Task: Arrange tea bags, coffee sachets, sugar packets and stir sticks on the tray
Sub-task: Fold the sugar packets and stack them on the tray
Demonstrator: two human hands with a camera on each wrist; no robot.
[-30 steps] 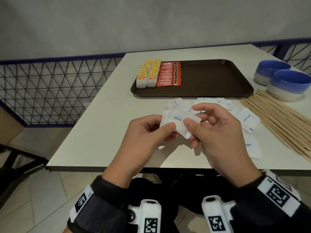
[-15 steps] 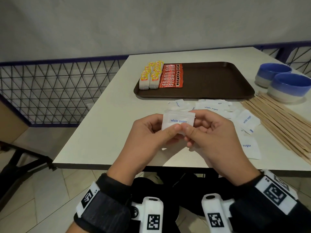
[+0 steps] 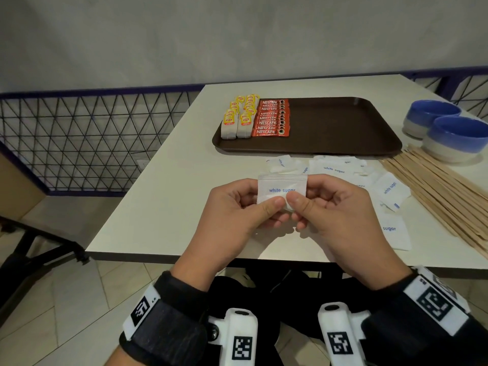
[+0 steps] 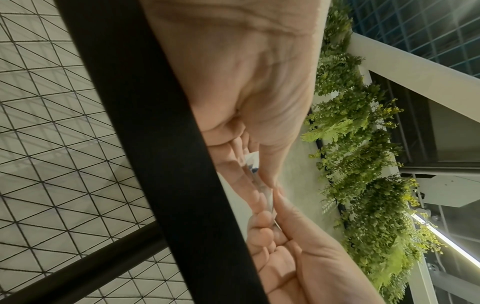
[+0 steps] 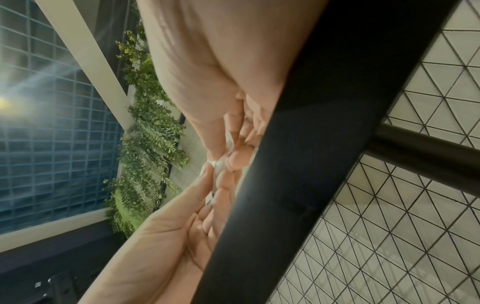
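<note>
Both hands hold a small stack of white sugar packets (image 3: 281,188) upright above the table's near edge. My left hand (image 3: 237,207) pinches its lower left, my right hand (image 3: 327,207) its lower right, thumbs on the printed face. From below, the packets' edge (image 4: 269,198) shows between the fingers, and again as the packets' edge (image 5: 221,164) in the right wrist view. The brown tray (image 3: 340,128) carries tea bags (image 3: 239,117) and red coffee sachets (image 3: 272,118) in rows at its left end. Loose sugar packets (image 3: 332,169) lie before the tray. Wooden stir sticks (image 3: 443,191) lie at the right.
Two blue and white bowls (image 3: 449,130) stand at the right behind the sticks. A black mesh railing (image 3: 87,138) runs left of the table. The white table's near edge (image 3: 163,256) is just under my wrists.
The sugar packets have turned from tilted to square and upright between both hands, thumbs now side by side on the front. The view has moved slightly.
</note>
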